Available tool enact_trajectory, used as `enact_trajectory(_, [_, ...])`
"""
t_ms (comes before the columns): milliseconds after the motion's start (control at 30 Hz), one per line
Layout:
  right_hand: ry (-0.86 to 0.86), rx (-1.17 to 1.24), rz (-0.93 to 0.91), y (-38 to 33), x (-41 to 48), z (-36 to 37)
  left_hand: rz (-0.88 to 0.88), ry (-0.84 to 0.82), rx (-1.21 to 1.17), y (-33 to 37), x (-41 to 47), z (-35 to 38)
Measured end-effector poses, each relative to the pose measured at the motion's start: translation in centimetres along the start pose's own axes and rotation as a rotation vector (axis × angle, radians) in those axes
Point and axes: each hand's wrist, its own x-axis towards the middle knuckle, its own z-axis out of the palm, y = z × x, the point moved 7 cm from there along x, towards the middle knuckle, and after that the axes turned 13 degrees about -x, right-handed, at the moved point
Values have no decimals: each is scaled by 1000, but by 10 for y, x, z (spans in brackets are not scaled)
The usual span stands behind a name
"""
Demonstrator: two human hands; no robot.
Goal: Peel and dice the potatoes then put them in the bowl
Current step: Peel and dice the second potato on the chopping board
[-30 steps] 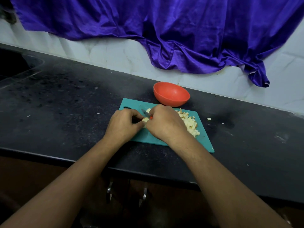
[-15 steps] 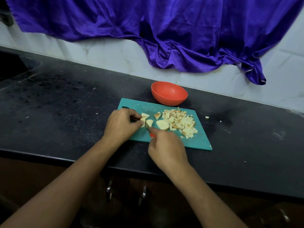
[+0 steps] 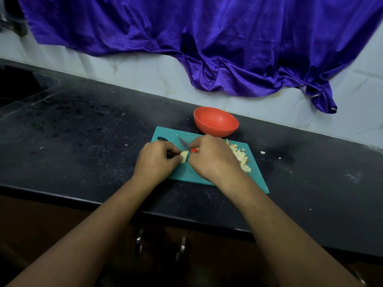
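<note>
A teal cutting board [image 3: 186,172] lies on the black counter. My left hand [image 3: 155,160] pinches a pale potato piece [image 3: 183,156] on the board. My right hand [image 3: 211,158] grips a red-handled knife [image 3: 184,144], whose blade points up-left just above that piece. A heap of diced potato [image 3: 240,157] lies on the board's right side, partly hidden by my right hand. An orange bowl [image 3: 215,123] stands just behind the board, and I see nothing inside it.
The black counter [image 3: 93,131] stretches left and right, with a few potato crumbs [image 3: 262,152] right of the board. A purple cloth [image 3: 207,42] hangs on the white tiled wall behind. A dark sink recess [image 3: 18,85] lies at far left. Cabinet handles [image 3: 139,239] show below the counter's edge.
My right hand moved forward with the knife, from the board's near edge up over the potato piece, covering the cut slices. My left hand stayed holding the piece.
</note>
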Motion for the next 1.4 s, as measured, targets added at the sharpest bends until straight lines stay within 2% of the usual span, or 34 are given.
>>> enact_trajectory(567, [-30, -248, 39, -24, -6, 16, -2, 16, 5, 7, -3, -4])
enact_trajectory(733, [52, -274, 30, -22, -18, 33, -42, 20, -40, 1, -1, -2])
enact_trajectory(900, [36, -298, 2, -19, -30, 53, -57, -6, -50, 0, -2, 0])
enact_trajectory(1133, [50, -256, -40, -10, -35, 50, -31, -6, -16, 4, -3, 0])
enact_trajectory(1333, [31, 66, 76, 22, -39, 31, -5, -37, 49, 10, -5, 2])
enact_trajectory(1400, [72, 83, 78, 26, -37, 15, -10, -29, 51, 10, -5, 2])
